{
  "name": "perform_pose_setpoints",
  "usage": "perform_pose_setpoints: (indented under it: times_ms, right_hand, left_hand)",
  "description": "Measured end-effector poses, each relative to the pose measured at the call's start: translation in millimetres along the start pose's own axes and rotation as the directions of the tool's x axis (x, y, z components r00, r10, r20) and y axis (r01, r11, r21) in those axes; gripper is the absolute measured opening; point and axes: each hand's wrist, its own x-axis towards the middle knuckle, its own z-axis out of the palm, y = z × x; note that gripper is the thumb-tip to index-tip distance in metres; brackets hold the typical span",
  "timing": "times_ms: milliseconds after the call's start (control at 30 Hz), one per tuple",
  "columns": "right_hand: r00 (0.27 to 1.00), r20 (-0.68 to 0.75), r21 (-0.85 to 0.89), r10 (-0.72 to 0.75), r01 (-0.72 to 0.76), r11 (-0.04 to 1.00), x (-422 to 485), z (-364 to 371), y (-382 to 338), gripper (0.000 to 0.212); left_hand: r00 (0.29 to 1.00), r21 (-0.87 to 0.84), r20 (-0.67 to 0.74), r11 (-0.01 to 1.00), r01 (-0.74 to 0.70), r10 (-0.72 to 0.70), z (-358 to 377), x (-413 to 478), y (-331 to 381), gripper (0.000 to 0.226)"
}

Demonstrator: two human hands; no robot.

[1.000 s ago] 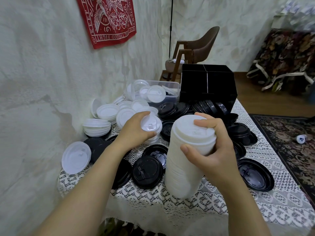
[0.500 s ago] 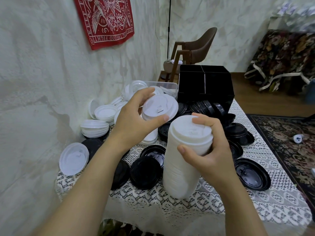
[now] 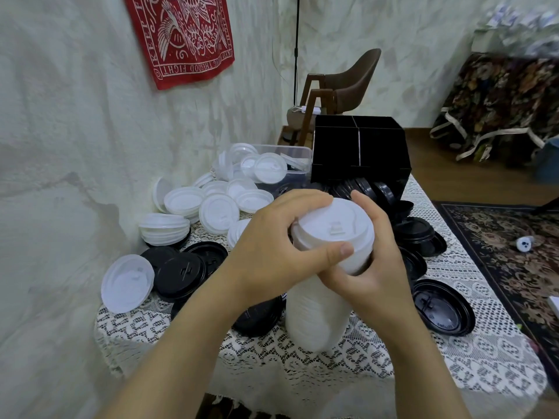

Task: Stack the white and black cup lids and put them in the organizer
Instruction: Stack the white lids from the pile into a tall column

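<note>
A tall stack of white lids stands on the table, leaning slightly. It is gripped near its top by the left hand and the right hand. Loose white lids lie heaped behind it to the left, and black lids lie flat around its foot. The black organizer stands at the far end. More black lids on edge sit at its base, perhaps in a lower slot.

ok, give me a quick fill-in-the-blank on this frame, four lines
The left hand and right hand hold a tall stack of ____ lids.
The organizer behind the stack is ____.
The clear bin sits on the organizer's ____ side in the picture.
The hanging cloth is ____.
Missing: white; black; left; red.
</note>
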Motion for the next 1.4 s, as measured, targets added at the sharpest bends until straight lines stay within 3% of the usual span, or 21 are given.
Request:
perform_pose_setpoints:
  times_ms: [300,500,667,767,867,933,1000,1067,1133,1233,1333,1400]
  right_hand:
    - [0.998,0.049,0.051,0.030,-0.033,0.998,-1,-4,-2,0.097]
    - [0.996,0.075,0.074,-0.042,0.036,0.997,-2,-5,-5,0.107]
    - [0.987,0.000,-0.053,-0.158,0.158,0.986,2,1,-7,0.083]
    - [0.981,-0.033,-0.088,-0.190,0.187,0.978,3,2,-3,0.068]
    - [0.982,-0.065,-0.127,-0.178,0.168,0.978,3,4,-4,0.062]
    - [0.982,-0.074,-0.153,-0.173,0.160,0.975,3,5,-5,0.060]
    - [0.985,-0.088,-0.154,-0.152,0.137,0.978,3,6,-5,0.059]
    - [0.985,-0.101,-0.151,-0.143,0.127,0.980,3,7,-5,0.060]
    - [0.983,-0.107,-0.152,-0.147,0.130,0.980,3,8,-5,0.060]
    - [0.983,-0.111,-0.141,-0.149,0.133,0.981,3,9,-6,0.061]
    - [0.981,-0.113,-0.139,-0.157,0.140,0.980,2,9,-6,0.061]
    - [0.981,-0.110,-0.146,-0.162,0.145,0.978,2,10,-7,0.060]
  left_hand:
    - [0.999,0.020,0.035,1.000,0.008,-0.009,2,4,-1,0.058]
    - [0.997,0.044,0.066,0.999,0.030,-0.032,3,6,1,0.063]
    - [0.993,0.049,0.091,0.996,0.070,-0.075,4,6,3,0.066]
    - [0.991,0.042,0.109,0.996,0.073,-0.078,5,4,5,0.056]
    - [0.986,-0.160,0.135,0.980,0.122,-0.101,-4,4,5,0.050]
    - [0.984,-0.307,0.000,0.936,0.172,-0.181,-15,8,-5,0.030]
    - [0.948,-0.177,-0.183,0.957,0.229,-0.260,-28,14,-29,0.024]
    - [0.929,0.115,-0.220,0.938,0.328,-0.298,-38,17,-57,0.031]
    - [0.932,0.404,-0.133,0.840,0.361,-0.337,-40,18,-81,0.043]
    - [0.930,0.666,0.024,0.700,0.258,-0.367,-33,20,-107,0.061]
    - [0.940,0.801,0.073,0.581,0.143,-0.332,-28,26,-129,0.067]
    - [0.940,0.817,0.076,0.561,0.132,-0.332,-28,29,-139,0.070]
